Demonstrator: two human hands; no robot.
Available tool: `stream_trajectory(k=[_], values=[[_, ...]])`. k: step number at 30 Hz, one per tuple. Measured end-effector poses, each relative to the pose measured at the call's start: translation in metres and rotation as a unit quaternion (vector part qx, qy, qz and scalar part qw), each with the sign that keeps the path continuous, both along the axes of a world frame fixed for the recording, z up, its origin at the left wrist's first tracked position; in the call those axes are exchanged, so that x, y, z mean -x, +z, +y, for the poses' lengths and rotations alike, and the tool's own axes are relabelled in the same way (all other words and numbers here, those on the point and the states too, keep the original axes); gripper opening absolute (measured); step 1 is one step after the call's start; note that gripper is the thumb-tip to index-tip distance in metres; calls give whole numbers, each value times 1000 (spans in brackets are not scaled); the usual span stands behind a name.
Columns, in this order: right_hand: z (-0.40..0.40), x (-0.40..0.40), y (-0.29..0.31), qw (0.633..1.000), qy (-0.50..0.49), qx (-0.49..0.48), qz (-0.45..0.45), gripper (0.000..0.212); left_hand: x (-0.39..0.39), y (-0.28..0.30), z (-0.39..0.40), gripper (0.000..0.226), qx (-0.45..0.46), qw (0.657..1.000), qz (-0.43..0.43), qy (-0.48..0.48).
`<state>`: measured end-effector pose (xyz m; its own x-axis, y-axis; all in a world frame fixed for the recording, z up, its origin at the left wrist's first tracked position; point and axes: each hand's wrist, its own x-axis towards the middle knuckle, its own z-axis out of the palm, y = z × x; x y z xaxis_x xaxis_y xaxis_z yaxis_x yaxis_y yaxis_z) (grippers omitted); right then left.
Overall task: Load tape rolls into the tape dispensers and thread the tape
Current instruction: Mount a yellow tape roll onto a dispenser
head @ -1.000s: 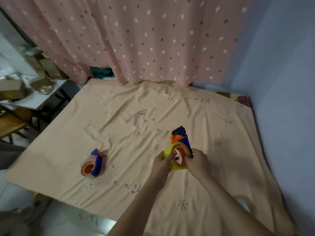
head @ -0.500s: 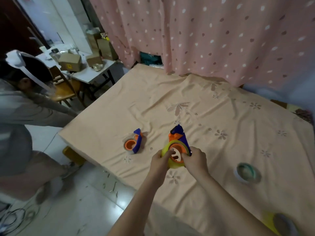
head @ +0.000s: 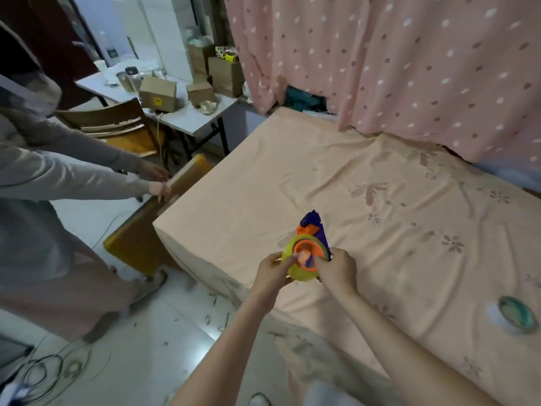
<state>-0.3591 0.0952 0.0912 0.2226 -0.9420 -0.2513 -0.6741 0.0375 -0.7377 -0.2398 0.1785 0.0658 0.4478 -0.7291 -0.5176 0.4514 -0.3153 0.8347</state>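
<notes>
Yellow roll: a yellow tape roll (head: pixel 298 269) sits on the orange hub (head: pixel 307 256) of a blue-and-orange tape dispenser (head: pixel 313 230), held just above the near left part of the bed.
Dispenser: its blue nose points away from the person, toward the curtain; the roll end is nearest the hands.
Left hand: the left hand (head: pixel 270 272) grips the roll's left rim, fingers curled, thumb lying across toward the hub.
Right hand: the right hand (head: pixel 338 271) is closed on the roll's right side and the dispenser body behind it, thumb at the hub's edge.
Tape end: whether any tape is threaded cannot be told; that part is blurred and partly hidden by the fingers.
Second roll: a green-tinted tape roll (head: pixel 513 315) lies flat on the sheet, well apart to the right.
Bed: a peach bedsheet (head: pixel 380 177) with flower embroidery, wrinkled.
Backdrop: a pink spotted curtain (head: pixel 395 63) hangs behind the bed.
Left side: another person in a grey sleeve (head: pixel 58 177) holds a long wrapped roll (head: pixel 187 171) by the bed's corner.
Further left: a wooden chair (head: pixel 117 124) and a white table (head: pixel 187 118) with cardboard boxes (head: pixel 158 92).
</notes>
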Motion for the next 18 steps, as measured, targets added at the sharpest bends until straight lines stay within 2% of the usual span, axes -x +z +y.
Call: stream_trajectory(k=[2,5,8,14,18], values=[[-2,-25,-5,1000,8,9,14,5,-26,-6,0,42,-15,1000,-8,4],[-13,-60,-22,1000,7,15,25,19,-61,-12,-6,39,-31,999,-13,-1],[-22,-99,-33,1000,0,4,31,15,-99,-18,-16,29,-48,998,-26,-12],[-46,-182,-55,996,43,-25,69,21,-178,-32,-35,19,-90,995,-53,0],[-55,-229,-68,994,33,-29,98,26,-228,-46,-46,11,-107,993,-52,-20]])
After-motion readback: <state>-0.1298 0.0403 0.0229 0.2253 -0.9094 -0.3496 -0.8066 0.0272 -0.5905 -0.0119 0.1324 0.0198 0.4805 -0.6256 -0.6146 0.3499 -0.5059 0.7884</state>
